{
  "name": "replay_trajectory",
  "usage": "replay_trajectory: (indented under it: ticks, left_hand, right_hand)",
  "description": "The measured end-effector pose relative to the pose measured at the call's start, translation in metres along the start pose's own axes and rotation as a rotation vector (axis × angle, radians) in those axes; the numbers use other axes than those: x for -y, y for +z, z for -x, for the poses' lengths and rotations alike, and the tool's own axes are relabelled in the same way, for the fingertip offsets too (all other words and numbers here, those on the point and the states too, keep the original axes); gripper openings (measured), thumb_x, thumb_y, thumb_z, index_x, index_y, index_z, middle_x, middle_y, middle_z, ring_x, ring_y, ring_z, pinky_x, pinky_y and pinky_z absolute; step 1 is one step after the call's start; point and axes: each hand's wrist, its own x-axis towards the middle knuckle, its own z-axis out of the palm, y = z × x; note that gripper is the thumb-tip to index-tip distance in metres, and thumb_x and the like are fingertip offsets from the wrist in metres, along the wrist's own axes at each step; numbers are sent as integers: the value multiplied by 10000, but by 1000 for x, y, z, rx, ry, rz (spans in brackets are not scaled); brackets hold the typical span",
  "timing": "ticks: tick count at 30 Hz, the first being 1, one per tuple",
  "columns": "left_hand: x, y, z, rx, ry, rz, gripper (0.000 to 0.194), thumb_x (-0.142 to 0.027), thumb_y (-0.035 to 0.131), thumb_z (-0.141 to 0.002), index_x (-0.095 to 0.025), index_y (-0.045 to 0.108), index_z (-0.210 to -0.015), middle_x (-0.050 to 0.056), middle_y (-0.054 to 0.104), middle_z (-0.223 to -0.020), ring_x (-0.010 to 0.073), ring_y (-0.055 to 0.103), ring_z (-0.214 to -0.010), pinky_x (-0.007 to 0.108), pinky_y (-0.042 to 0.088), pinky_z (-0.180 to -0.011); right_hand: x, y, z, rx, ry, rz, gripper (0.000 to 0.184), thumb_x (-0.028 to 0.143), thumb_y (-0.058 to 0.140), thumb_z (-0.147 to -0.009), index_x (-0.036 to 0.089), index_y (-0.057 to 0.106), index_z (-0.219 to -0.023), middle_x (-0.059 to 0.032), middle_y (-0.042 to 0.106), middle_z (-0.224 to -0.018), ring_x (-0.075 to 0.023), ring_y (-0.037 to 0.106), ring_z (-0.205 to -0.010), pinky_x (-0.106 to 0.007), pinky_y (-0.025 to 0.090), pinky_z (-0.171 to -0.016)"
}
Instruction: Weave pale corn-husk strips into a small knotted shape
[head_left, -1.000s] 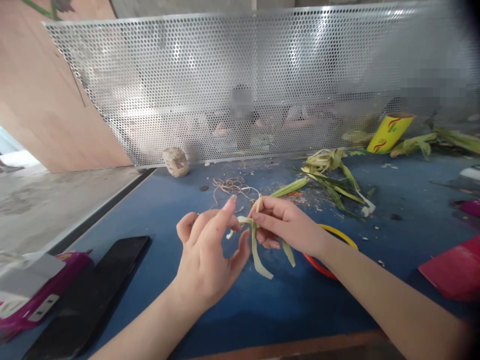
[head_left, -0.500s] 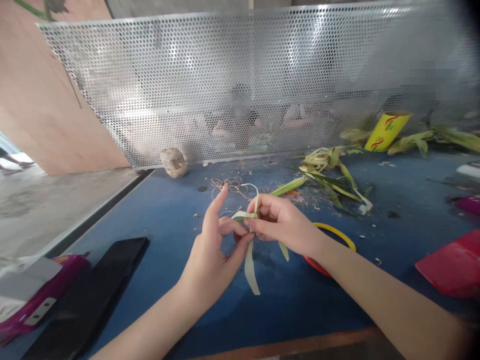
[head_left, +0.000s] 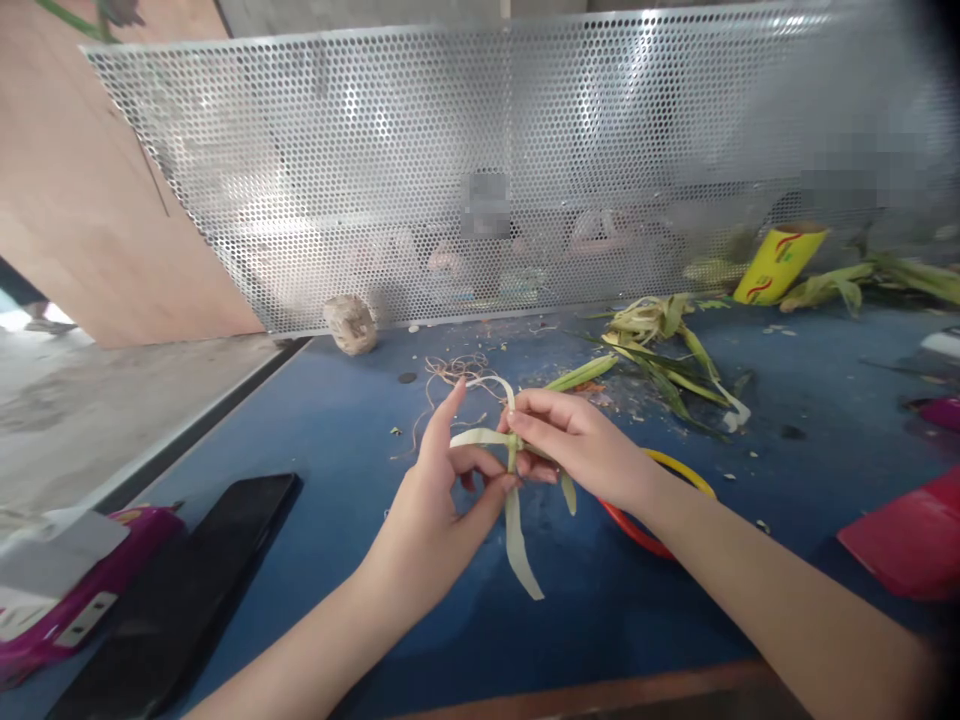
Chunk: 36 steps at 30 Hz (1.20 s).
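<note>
Between my hands, above the table, are pale green corn husk strips [head_left: 520, 545] crossing at a small knot-like middle. My left hand [head_left: 435, 490] pinches the lower strip between thumb and a finger, its index finger pointing up. My right hand [head_left: 577, 440] grips the crossing from the right with thumb and fingers. One strip sticks out left, one curves up and over to the left, one hangs down, and a short end shows under my right hand. Tangled brown string [head_left: 457, 368] lies just beyond. A yellow and red ring [head_left: 645, 535] lies partly behind my right forearm.
On the blue table [head_left: 315, 580] lie a black phone [head_left: 180, 590] and a purple power strip [head_left: 142, 530] at left. A twine ball [head_left: 351, 325], corn husks [head_left: 652, 340] and a yellow roll [head_left: 780, 265] sit near the perforated metal screen [head_left: 420, 180]. A red object [head_left: 907, 540] is at right.
The husk strips' crossing now shows more openly between my fingers. The left-pointing strip shows longer, and the hanging strip has swung slightly right. Both hands keep their pinch.
</note>
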Motion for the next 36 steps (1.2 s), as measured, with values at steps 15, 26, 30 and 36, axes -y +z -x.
replay_trajectory:
  ticks: [15,26,30,36]
  left_hand:
    - [5,2,0,-242,178,-89,893,-175,635,-761,-244,35,-1420,35,662,-917,156,633,-805,252,497,-591]
    - [-6,2,-2,-261,42,189,917,-134,663,-740,-278,82,-1434,51,715,-938,165,700,-689,305,594,-673]
    - [-7,2,-1,-309,63,199,922,-108,666,-735,-276,89,-1435,-19,688,-708,217,675,-927,304,585,-731]
    - [-12,3,0,-394,93,127,888,-139,690,-712,-248,169,-1422,-12,694,-717,207,690,-839,296,579,-706]
  right_hand:
    - [-2,5,2,-136,-127,289,164,276,613,-789,174,575,-665,13,606,-650,-107,562,-593,-231,451,-573]
    - [1,11,7,-141,-208,447,110,216,536,-840,191,641,-820,10,671,-707,-90,605,-535,-186,456,-482]
    - [2,9,9,-173,-182,382,125,262,557,-836,188,657,-832,2,669,-673,-90,574,-478,-189,439,-422]
    - [1,10,9,-208,-138,295,99,260,577,-816,186,639,-795,-15,675,-678,-105,599,-473,-185,469,-369]
